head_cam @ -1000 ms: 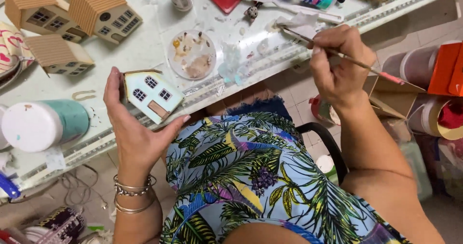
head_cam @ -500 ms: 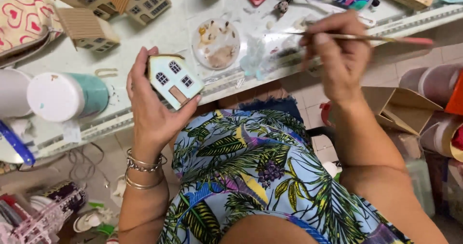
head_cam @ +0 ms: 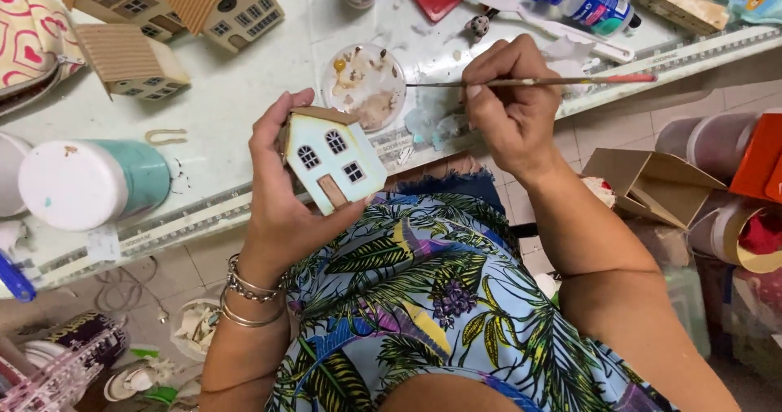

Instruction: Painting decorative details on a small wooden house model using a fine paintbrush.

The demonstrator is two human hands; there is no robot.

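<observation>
Our left hand cups the pale-blue miniature house above our lap; our right hand pinches the paintbrush, which lies level, its bristle tip pointing left over the paint dish.

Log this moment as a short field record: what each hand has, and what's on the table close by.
left hand: grips a small pale-blue model house with a brown roof, held above the table edge
right hand: fingers pinch a thin paintbrush, tip pointing toward the palette
palette: round clear dish with paint smears, on the table
unpainted houses: three, wooden, far left of the table
paint jar: teal, white lid, lying on its side
</observation>
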